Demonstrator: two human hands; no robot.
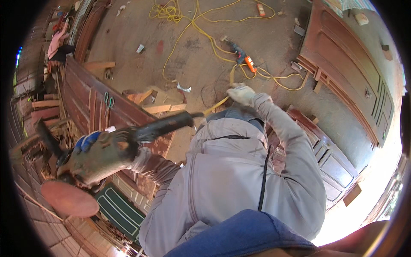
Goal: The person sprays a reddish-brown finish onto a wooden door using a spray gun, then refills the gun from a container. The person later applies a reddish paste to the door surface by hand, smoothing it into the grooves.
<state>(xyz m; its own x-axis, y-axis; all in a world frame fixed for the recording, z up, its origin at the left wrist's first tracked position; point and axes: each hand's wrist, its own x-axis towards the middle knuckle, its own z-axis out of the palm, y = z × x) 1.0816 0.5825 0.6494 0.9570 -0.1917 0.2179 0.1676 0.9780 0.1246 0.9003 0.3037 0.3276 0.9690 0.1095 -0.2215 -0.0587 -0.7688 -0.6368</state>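
My left hand [87, 142], in a blue and white glove, is wrapped round the body of an angle grinder [105, 156] held up at the left. The grinder's reddish-brown round disc [69, 198] faces down and outward, and a black side handle [48, 138] sticks out beyond it. Its long black rear end [165, 127] points toward my middle, with a cable leaving it. My right hand [242, 94], in a whitish glove, is closed round a yellow cord [217, 105] in front of my waist; its fingers are partly hidden.
Left stands a reddish wooden panel door [81, 92] with green-handled scissors [109, 101]. Another large door [342, 64] leans right; a smaller one [329, 154] lies nearer. Yellow cable [195, 19] and a blue power tool [236, 52] lie on the floor. A person [57, 44] is far left.
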